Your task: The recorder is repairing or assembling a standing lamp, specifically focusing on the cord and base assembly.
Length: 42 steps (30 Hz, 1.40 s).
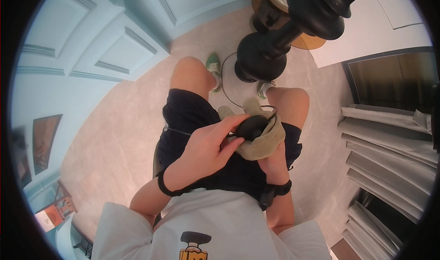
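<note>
The rounded black object (251, 128) sits between the thumb and index finger of the left hand (206, 143), which are closed to its width and grip its left side. Its other side rests against the olive-green cloth (270, 141), at the right hand (273, 161) above the lap. The cloth covers the right hand's fingers, so whether they grip or lie open cannot be told. The left hand's remaining fingers are mostly hidden behind its thumb. Thin black cord (222, 74) loops nearby; where it joins the object is hard to make out.
</note>
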Available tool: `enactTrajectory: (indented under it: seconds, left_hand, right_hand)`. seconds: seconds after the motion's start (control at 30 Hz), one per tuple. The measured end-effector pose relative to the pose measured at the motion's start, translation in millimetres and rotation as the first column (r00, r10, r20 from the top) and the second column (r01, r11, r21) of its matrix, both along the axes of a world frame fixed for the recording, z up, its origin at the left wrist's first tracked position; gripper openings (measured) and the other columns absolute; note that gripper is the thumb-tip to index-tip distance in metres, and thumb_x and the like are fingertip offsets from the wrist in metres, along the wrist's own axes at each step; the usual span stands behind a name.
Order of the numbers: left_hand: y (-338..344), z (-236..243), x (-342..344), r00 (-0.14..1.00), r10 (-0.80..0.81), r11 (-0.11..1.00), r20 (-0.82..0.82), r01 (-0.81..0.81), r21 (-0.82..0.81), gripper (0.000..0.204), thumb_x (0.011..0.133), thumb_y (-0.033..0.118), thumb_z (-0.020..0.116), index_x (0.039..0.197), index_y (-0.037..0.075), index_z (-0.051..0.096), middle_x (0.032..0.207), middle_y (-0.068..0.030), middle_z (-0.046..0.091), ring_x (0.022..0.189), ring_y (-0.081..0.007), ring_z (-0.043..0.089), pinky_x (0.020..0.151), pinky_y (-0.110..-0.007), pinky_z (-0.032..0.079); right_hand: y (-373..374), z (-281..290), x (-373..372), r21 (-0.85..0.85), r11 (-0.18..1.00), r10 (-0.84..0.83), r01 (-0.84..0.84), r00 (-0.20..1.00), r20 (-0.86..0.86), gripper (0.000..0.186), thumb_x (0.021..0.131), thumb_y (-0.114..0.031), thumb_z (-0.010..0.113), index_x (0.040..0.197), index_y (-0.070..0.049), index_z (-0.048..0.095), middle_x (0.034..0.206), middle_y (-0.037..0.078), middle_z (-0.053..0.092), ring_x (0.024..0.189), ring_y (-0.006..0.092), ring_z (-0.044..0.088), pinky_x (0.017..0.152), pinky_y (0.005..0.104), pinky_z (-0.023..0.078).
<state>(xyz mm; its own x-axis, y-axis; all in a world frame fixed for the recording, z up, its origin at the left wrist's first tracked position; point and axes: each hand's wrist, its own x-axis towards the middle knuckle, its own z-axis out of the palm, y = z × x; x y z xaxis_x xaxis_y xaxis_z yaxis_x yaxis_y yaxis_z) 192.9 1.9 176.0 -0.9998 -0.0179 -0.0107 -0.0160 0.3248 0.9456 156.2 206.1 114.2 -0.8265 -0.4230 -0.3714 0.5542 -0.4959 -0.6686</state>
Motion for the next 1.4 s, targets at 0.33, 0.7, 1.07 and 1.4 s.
enactTrajectory:
  seconds: [0.33, 0.7, 1.07, 1.4]
  left_hand:
    - [-0.1, 6.0, -1.5, 1.000, 0.008, 0.995, -0.013, -0.009, -0.099, 0.052, 0.091, 0.005, 0.073, 0.141, 0.010, 0.061, 0.087, -0.0154, 0.071, 0.077, -0.0335, 0.070, 0.067, -0.039, 0.055]
    - [0.7, 6.9, -1.9, 0.999, -0.031, 0.996, 0.029, 0.033, -0.084, 0.057, 0.089, 0.002, 0.073, 0.143, 0.010, 0.058, 0.095, -0.0128, 0.071, 0.070, -0.0265, 0.065, 0.064, -0.033, 0.053]
    - [-5.5, 1.7, -1.5, 0.995, 0.048, 0.996, 0.085, -0.041, -0.085, 0.027, 0.091, 0.008, 0.074, 0.116, 0.007, 0.063, 0.088, -0.0113, 0.068, 0.070, -0.0294, 0.066, 0.063, -0.037, 0.052]
    - [-30.9, -12.0, 4.9, 0.993, -0.098, 0.963, -0.069, 0.077, -0.258, 0.009, 0.095, 0.014, 0.070, 0.099, 0.006, 0.067, 0.084, -0.0114, 0.068, 0.078, -0.0333, 0.068, 0.066, -0.040, 0.053]
  right_hand:
    - [1.6, -7.9, 0.2, 0.124, 0.992, 0.045, -0.031, 0.992, -0.114, 0.058, 0.089, -0.004, 0.082, 0.140, -0.006, 0.055, 0.132, 0.005, 0.065, 0.117, 0.0159, 0.066, 0.100, 0.0343, 0.056]
    - [-11.7, -4.3, 7.9, 0.121, 0.987, -0.090, 0.108, 0.985, -0.146, 0.052, 0.090, -0.004, 0.080, 0.136, -0.005, 0.055, 0.127, 0.004, 0.067, 0.113, 0.0149, 0.066, 0.099, 0.0329, 0.056]
    - [1.2, -8.4, 0.6, 0.142, 0.983, -0.086, 0.119, 0.972, -0.216, 0.056, 0.098, -0.018, 0.072, 0.146, -0.007, 0.045, 0.136, 0.005, 0.059, 0.120, 0.0166, 0.062, 0.101, 0.0348, 0.055]
    - [28.5, -5.4, -34.5, 0.121, 0.928, -0.342, 0.354, 0.934, -0.106, 0.039, 0.110, -0.037, 0.052, 0.136, -0.009, 0.053, 0.126, 0.005, 0.062, 0.115, 0.0200, 0.063, 0.101, 0.0391, 0.054]
